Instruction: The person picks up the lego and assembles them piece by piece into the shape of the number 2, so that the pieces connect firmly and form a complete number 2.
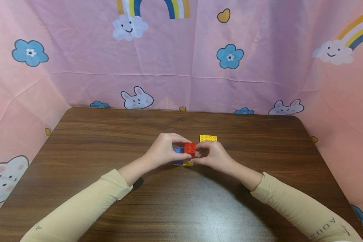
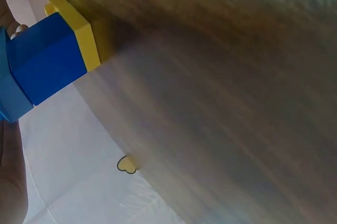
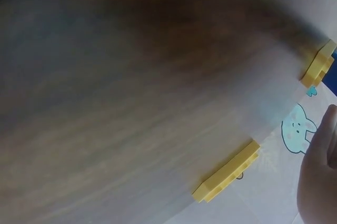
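A red toy building brick (image 1: 190,149) sits at the top of a small stack, its studs facing up. Beside it in the stack is a blue brick (image 1: 178,150), with a yellow base plate (image 1: 187,164) underneath. From the left, my left hand (image 1: 164,149) pinches the red brick, thumb in front and fingers behind. My right hand (image 1: 216,156) grips its right side with curled fingers, partly hiding it. The left wrist view shows a dark blue brick (image 2: 47,56) on the yellow plate, a lighter blue brick (image 2: 11,90) above it.
A second yellow studded plate (image 1: 208,137) lies on the wooden table (image 1: 109,134), just behind my right hand. A patterned pink cloth (image 1: 169,60) hangs along the table's back and sides. Under my left wrist shows a dark object (image 1: 138,183).
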The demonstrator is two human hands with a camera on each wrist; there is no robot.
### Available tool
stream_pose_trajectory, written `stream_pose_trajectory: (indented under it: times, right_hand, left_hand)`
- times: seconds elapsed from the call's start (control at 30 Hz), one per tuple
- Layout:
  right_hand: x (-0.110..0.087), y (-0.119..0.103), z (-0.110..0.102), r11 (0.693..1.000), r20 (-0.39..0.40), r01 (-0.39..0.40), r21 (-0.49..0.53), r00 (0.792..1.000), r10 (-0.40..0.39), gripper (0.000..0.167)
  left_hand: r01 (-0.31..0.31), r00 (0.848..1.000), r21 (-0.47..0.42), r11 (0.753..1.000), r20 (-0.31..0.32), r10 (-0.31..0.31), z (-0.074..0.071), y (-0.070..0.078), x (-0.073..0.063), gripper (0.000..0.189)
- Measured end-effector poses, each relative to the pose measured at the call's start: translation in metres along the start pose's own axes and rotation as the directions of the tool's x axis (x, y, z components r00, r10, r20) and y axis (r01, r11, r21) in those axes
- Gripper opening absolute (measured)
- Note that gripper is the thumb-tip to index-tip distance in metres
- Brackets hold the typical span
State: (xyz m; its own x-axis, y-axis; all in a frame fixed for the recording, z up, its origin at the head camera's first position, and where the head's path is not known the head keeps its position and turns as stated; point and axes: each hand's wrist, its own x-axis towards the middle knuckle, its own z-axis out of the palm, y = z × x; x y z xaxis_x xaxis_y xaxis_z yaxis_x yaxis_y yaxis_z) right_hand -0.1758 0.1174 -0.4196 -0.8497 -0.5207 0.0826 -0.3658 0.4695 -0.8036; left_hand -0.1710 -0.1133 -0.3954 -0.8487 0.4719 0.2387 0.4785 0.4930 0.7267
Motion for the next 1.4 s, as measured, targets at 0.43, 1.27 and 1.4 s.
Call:
stream_pose_trajectory:
  times: [0.43, 1.27, 1.4]
  right_hand:
    - [0.0007, -0.0021, -0.0006, 1.0, 0.01, -0.014, -0.001, 1.0, 0.014, 0.032]
    - [-0.0002, 0.0005, 0.0013, 0.997, -0.009, -0.052, 0.051, 0.999, 0.053, 0.034]
    - [0.0001, 0.0003, 0.0014, 0.997, -0.01, -0.054, 0.051, 0.998, 0.055, 0.034]
  left_hand:
    - [0.004, 0.999, 0.009, 1.0, -0.034, -0.004, 0.0024, -0.0008, -0.0007, 0.038]
    - [0.059, 0.998, -0.028, 0.998, -0.029, -0.06, 0.0054, -0.0059, -0.0015, 0.037]
    - [0.063, 0.997, -0.033, 0.997, -0.032, -0.064, 0.0061, -0.0073, -0.0018, 0.037]
